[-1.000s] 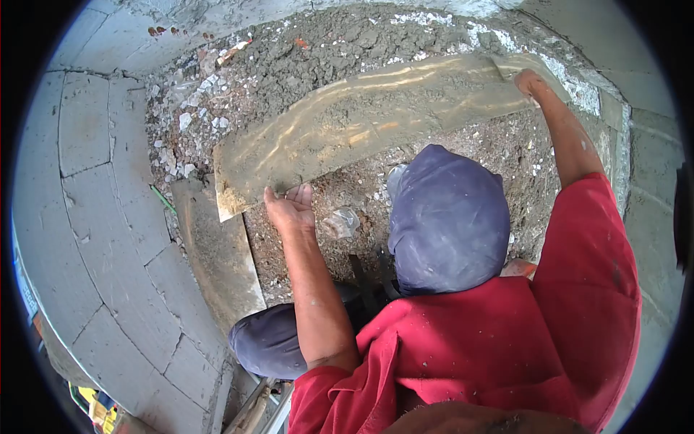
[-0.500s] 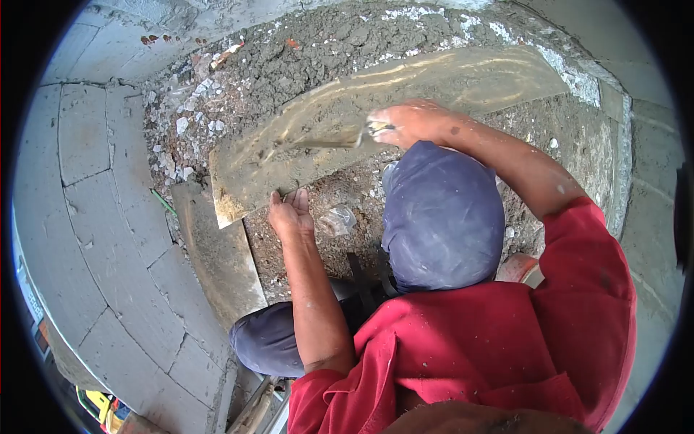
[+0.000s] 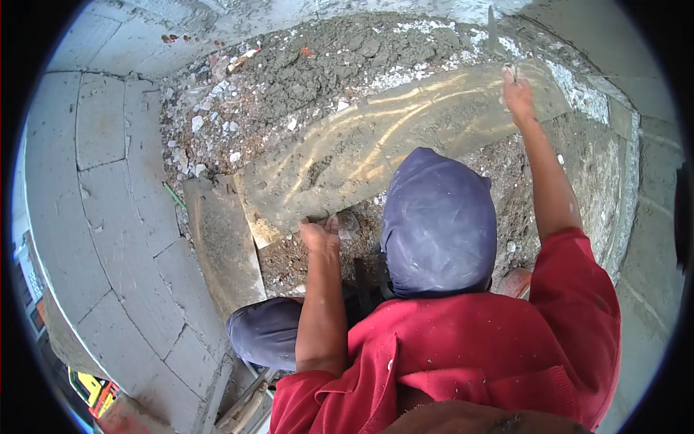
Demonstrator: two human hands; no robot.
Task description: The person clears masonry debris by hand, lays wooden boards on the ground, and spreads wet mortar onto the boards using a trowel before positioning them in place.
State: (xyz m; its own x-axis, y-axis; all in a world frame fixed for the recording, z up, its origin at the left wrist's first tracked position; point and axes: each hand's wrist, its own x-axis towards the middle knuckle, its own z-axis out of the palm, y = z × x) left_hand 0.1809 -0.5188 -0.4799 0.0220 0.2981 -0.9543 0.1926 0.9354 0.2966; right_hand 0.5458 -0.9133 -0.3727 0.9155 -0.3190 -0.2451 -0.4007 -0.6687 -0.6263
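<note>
A long board smeared with mortar (image 3: 419, 126) lies aslant over the rubble. My left hand (image 3: 321, 235) is closed on its lower edge near the left end, the thumb on top. Over the board's right end, my right hand (image 3: 517, 95) is closed round the handle of a trowel, whose narrow blade (image 3: 493, 32) points away past the far edge. Wet grey mortar (image 3: 311, 79) is spread beyond the board. My knee in dark blue cloth (image 3: 439, 224) hides part of the ground in the middle.
Another mortar-stained board (image 3: 224, 246) lies at the left, beside a block wall (image 3: 123, 253). A grey wall (image 3: 654, 181) stands on the right. Clear crumpled plastic (image 3: 348, 225) lies by my left hand. Yellow and red items (image 3: 97, 394) show at the lower left.
The board's left end has shifted right and toward me with my left hand, uncovering mortar and chips beyond it. My right hand swept in to mid-board with the trowel, then back out to the far right.
</note>
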